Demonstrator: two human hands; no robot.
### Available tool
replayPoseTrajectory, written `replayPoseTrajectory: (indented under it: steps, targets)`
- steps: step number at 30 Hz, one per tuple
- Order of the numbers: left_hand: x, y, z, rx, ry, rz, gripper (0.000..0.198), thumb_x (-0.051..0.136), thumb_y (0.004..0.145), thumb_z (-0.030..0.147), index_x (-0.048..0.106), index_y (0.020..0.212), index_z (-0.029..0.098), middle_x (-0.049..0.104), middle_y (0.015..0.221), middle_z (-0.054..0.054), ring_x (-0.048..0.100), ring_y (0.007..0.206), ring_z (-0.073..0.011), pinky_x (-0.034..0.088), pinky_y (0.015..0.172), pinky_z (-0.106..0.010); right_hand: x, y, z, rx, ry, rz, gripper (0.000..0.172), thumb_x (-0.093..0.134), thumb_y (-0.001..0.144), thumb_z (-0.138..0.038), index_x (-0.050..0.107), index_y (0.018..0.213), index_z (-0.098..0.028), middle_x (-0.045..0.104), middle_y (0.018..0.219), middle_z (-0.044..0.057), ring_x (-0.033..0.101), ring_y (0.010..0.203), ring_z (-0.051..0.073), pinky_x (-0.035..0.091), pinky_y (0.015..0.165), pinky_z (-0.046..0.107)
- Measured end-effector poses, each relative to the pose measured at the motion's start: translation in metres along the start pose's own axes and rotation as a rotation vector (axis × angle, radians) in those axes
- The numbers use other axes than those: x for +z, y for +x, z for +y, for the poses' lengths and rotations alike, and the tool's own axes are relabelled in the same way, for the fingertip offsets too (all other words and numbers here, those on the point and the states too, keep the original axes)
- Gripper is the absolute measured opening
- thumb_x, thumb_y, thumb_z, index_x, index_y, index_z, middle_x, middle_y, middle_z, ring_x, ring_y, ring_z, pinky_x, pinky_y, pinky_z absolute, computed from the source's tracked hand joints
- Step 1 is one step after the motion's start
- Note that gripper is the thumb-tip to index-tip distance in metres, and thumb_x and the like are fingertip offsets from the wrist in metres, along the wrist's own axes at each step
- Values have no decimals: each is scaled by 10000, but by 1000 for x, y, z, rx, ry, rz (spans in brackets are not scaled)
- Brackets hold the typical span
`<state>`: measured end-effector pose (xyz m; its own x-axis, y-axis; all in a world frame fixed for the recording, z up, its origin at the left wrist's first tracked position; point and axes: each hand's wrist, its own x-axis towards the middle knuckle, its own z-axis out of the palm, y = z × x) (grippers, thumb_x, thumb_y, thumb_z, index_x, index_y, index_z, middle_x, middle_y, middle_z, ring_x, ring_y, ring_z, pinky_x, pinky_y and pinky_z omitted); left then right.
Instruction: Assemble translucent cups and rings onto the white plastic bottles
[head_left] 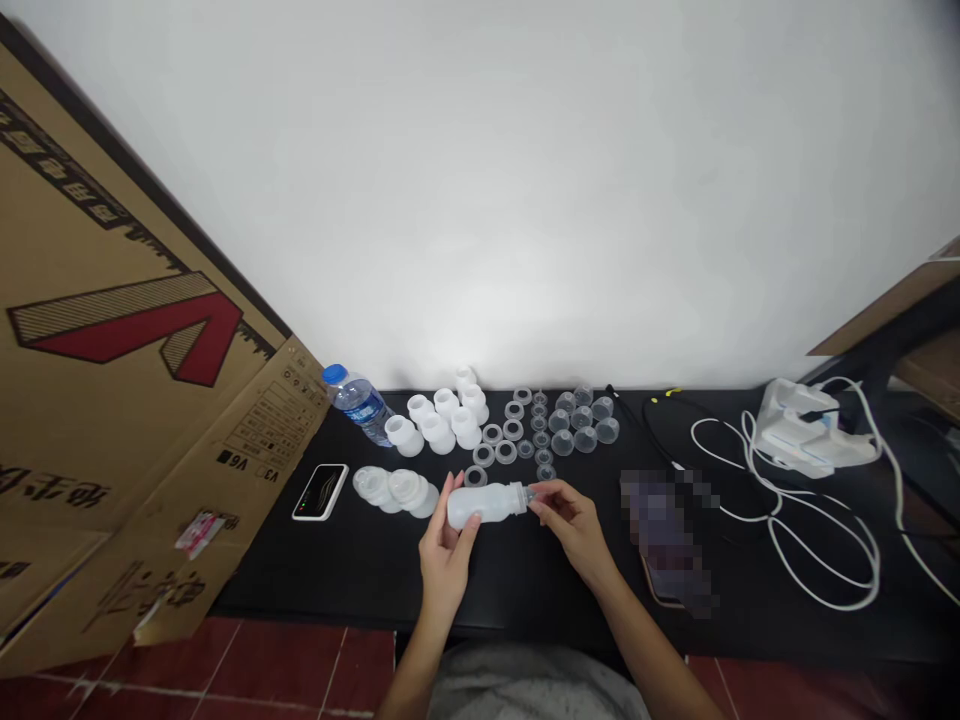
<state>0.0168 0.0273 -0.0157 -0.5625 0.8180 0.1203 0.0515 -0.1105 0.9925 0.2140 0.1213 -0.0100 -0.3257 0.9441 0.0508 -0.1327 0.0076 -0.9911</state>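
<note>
My left hand (444, 555) is wrapped round the body of a frosted white baby bottle (486, 504), which lies sideways with its neck toward the right. At the neck, my right hand (571, 525) pinches a small translucent teat (530, 495) between thumb and fingers. Just beyond the bottle lie several clear rings (505, 452) and a column of small teats (541, 440). Several domed clear caps (584, 440) are grouped to their right. White flared bottle parts (438, 432) stand behind on the left. Nearer my left hand rest several translucent white pieces (406, 489), partly overlapping in view.
A water bottle (363, 407) and a white device with a screen (320, 492) are on the left, beside a large cardboard box (150, 330). On the right are a blurred-out phone (666, 540), white cables (772, 518) and a white power strip (806, 430). A wall backs the black table (525, 600).
</note>
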Motion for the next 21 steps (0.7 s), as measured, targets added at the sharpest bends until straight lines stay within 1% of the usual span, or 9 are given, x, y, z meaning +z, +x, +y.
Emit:
replayPoseTrajectory:
  steps: [4, 6, 9, 12, 14, 17, 21]
  targets:
    - [1, 0, -1, -7, -5, -4, 722, 774, 975, 490, 544, 1612, 240, 620, 1603, -145, 605, 1477, -322, 482, 1249, -465, -1, 1, 0, 23, -9, 5, 369, 873, 866, -557, 831, 1009, -220, 755, 849, 47, 620, 716, 188, 517, 641, 302]
    - [1, 0, 0, -9, 8, -10, 721, 769, 976, 502, 544, 1611, 244, 626, 1598, -140, 593, 1488, -327, 481, 1250, -469, -1, 1, 0, 42, -18, 15, 398, 872, 852, -591, 818, 962, -213, 749, 834, 47, 618, 707, 191, 511, 626, 300]
    - [1, 0, 1, -1, 6, -15, 706, 766, 980, 492, 547, 1607, 252, 622, 1604, -134, 581, 1499, -327, 477, 1255, -473, 0, 1, 0, 55, -63, 21, 430, 838, 871, -631, 765, 851, -208, 671, 715, 13, 567, 637, 171, 468, 590, 289]
    - [0, 0, 2, -1, 2, -32, 696, 758, 986, 483, 547, 1607, 252, 613, 1612, -133, 578, 1503, -326, 485, 1251, -477, 2, -1, -1, 34, -144, 20, 503, 758, 931, -663, 644, 716, -222, 544, 611, -28, 479, 580, 151, 396, 562, 278]
    - [0, 0, 2, -5, 4, -45, 694, 761, 980, 487, 558, 1599, 248, 617, 1608, -134, 582, 1498, -330, 486, 1251, -485, 3, -3, -2, 7, -199, 14, 551, 684, 977, -682, 582, 678, -231, 492, 600, -36, 441, 578, 148, 358, 556, 277]
    - [0, 0, 2, -5, -4, -61, 682, 771, 970, 487, 580, 1579, 245, 628, 1596, -140, 599, 1482, -335, 482, 1254, -502, 4, -4, -2, -33, -274, -10, 600, 586, 1039, -678, 530, 646, -228, 447, 609, -36, 407, 590, 145, 330, 566, 279]
    - [-1, 1, 0, -11, -16, -63, 642, 779, 964, 485, 618, 1539, 251, 644, 1579, -139, 618, 1463, -341, 487, 1249, -510, 4, -6, -1, -41, -313, -24, 638, 519, 1082, -652, 448, 609, -229, 404, 596, -38, 387, 586, 141, 309, 569, 286]
